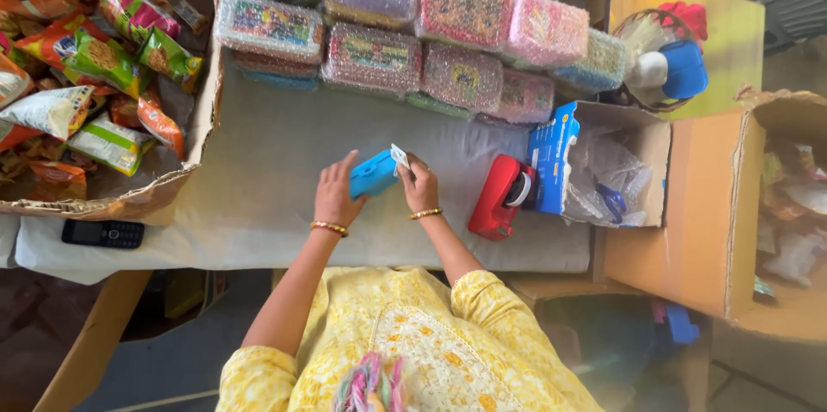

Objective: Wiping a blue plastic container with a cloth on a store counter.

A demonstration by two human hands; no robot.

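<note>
My left hand (332,195) is closed around the near end of a small blue box (373,174), held just above the white-covered table (284,153). At the box's far right end, my right hand (420,186) pinches a small white tag (399,156) between its fingertips. Both wrists wear thin gold bangles. The two hands are close together over the middle of the table.
A red tape dispenser (498,198) lies right of my hands, beside an open blue-and-white carton (555,149) holding clear plastic bags. Stacked bubble-wrapped boxes (388,33) line the back. A cardboard box of snack packets (95,76) and a black phone (103,234) are left; a large carton (706,222) is right.
</note>
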